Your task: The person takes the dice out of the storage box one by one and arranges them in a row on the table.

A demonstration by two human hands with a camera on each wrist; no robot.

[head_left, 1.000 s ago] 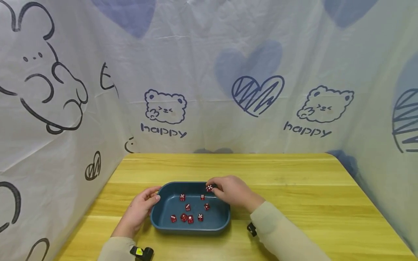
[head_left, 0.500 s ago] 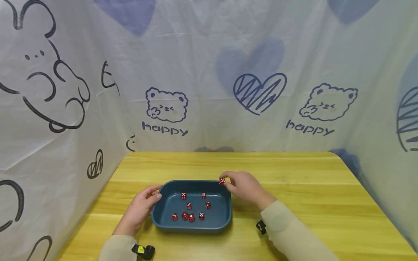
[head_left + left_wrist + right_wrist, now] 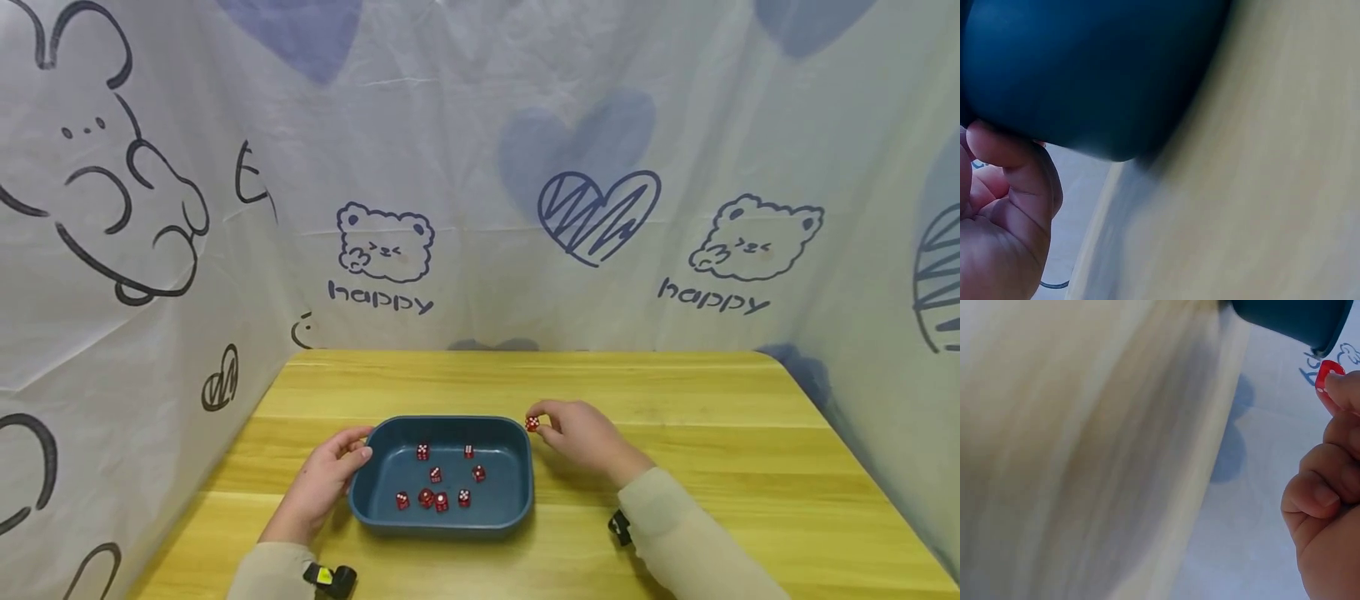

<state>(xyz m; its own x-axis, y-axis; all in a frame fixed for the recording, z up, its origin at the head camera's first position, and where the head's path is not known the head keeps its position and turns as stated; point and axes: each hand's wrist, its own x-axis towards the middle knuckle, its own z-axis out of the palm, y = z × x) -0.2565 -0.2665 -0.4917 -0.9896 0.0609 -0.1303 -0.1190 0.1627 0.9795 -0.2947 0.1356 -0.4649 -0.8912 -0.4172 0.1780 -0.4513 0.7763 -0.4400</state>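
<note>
A dark blue rounded tray (image 3: 442, 528) sits on the table with several red dice in it, white pips showing. My left hand (image 3: 324, 477) holds the tray's left end, thumb at the rim and fingers along the outside. The left wrist view shows its fingers against the tray's outer wall (image 3: 1085, 69). Between thumb and index finger, my right hand (image 3: 583, 437) pinches one red die (image 3: 532, 424), just outside the tray's far right corner. That held die (image 3: 1329, 372) also shows in the right wrist view, with the other fingers curled into the palm.
Under the tray is a yellow wood-grain table (image 3: 712, 467). White cloth with bear and heart drawings (image 3: 480, 208) closes off the back and both sides. Each sleeve carries a small black wrist camera, one by the left cuff (image 3: 331, 579).
My right hand has carried the die from over the tray's far right part to the right, past the rim. The left hand stays at the tray, and the other dice lie as before.
</note>
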